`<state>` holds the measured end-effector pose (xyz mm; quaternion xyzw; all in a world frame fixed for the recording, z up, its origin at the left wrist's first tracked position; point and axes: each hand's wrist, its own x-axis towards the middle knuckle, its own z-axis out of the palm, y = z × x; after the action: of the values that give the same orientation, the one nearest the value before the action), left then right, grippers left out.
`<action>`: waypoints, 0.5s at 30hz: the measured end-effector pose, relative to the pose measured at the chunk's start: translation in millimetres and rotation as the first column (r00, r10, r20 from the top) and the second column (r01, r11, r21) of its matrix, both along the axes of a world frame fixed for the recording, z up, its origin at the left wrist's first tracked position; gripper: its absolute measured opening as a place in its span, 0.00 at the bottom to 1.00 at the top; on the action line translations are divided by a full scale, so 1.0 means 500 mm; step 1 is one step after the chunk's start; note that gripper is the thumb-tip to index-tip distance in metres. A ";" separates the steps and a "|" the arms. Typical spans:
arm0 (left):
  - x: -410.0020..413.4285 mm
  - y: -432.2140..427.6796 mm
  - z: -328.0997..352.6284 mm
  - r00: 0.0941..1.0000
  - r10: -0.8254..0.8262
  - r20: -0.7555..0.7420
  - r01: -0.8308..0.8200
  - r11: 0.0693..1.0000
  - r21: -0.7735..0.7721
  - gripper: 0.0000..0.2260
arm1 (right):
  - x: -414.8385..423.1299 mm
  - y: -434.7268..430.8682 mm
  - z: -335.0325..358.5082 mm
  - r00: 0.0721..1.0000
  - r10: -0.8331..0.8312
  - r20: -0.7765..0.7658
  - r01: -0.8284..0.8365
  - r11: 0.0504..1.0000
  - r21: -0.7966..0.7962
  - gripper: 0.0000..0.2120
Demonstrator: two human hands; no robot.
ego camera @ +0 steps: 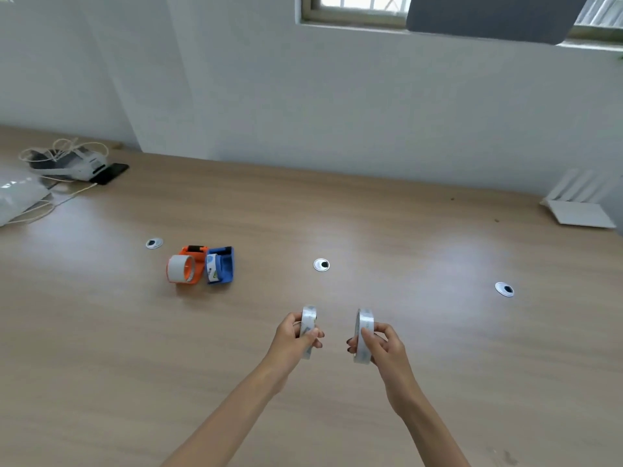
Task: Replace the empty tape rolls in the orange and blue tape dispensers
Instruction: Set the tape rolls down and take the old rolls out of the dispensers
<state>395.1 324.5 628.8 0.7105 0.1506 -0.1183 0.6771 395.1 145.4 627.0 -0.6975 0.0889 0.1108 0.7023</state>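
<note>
An orange tape dispenser (194, 264) lies on the wooden table (404, 237), left of centre, with a pale roll core (180, 268) in it. Touching its right side is a blue tape dispenser (220, 265) with a white label. My left hand (296, 337) grips a clear tape roll (308, 318) held on edge above the table. My right hand (381, 345) grips a second clear tape roll (364, 326), also on edge. Both hands hover near the table's middle, to the right of and nearer than the dispensers.
Three round cable grommets (321, 264) (154, 243) (504, 289) sit in the tabletop. At the far left lie a white device with cords (72, 161), a black phone (113, 172) and a plastic bag (17, 197). A white router (580, 203) stands at the far right by the wall.
</note>
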 end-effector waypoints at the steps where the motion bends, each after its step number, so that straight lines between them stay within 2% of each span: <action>1: 0.006 0.027 -0.006 1.000 -0.013 0.005 0.013 1.000 -0.007 0.10 | 0.004 0.027 -0.004 1.000 -0.009 -0.002 0.009 1.000 -0.007 0.09; 4: 0.028 0.103 -0.013 0.998 -0.066 0.018 0.067 0.998 -0.014 0.06 | 0.016 0.102 -0.015 0.999 -0.032 0.012 0.032 0.999 -0.023 0.08; 8: 0.065 0.223 -0.033 0.988 -0.155 0.025 0.155 0.988 -0.004 0.08 | 0.035 0.235 -0.031 0.997 -0.076 0.017 0.077 0.996 -0.050 0.08; 12: 0.109 0.323 -0.049 0.972 -0.235 0.003 0.234 0.970 0.066 0.07 | 0.057 0.348 -0.046 0.986 -0.165 0.031 0.167 0.985 -0.053 0.07; 15: 0.143 0.379 -0.056 0.959 -0.282 -0.006 0.279 0.946 0.165 0.09 | 0.075 0.410 -0.055 0.977 -0.211 0.017 0.212 0.973 -0.092 0.06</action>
<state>466.4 513.9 600.9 0.7792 0.0511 -0.1943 0.5938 432.7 350.3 599.6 -0.7163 0.1654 0.0288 0.6772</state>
